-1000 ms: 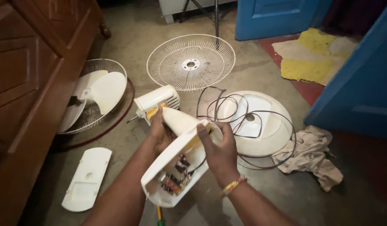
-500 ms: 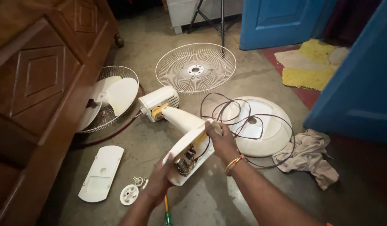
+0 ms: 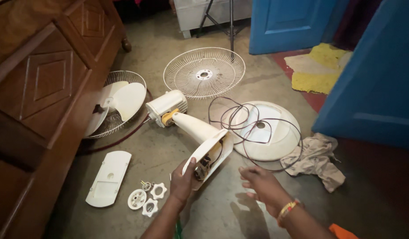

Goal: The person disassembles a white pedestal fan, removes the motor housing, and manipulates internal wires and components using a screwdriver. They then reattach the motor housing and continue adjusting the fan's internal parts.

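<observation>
Fan housing [image 3: 207, 152], cream plastic, open side up, lies tilted on the concrete floor [image 3: 151, 48] near the middle of the room. Wires and a small switch block show inside its hollow. Its narrow neck runs up-left to the motor unit [image 3: 165, 106], which lies on its side.

Left hand [image 3: 182, 181]: fingers curled round the lower rim of the housing, thumb on the edge, a closed hold. Looks like a steadying grip, tipping the open face up toward the person so the inside can be seen.

Right hand [image 3: 262, 186]: hangs just right of the housing, apart from it, fingers loosely spread, holding nothing.

Outward from there:
- Round white base [image 3: 275, 141] just behind the housing, dark cord [image 3: 240, 117] looped in coils over it.
- Crumpled tan rag [image 3: 317, 159] against the base's right side.
- Flat white cover plate [image 3: 108, 177] to the left, with three small white knobs [image 3: 144, 201] beside it, set apart from the main work.
- Front wire guard [image 3: 203, 73] flat on the floor farther back.
- Rear guard with white blades [image 3: 116, 104] propped against the wooden cabinet [image 3: 40, 88].
- Blue doors [image 3: 372, 79] on the right.
</observation>
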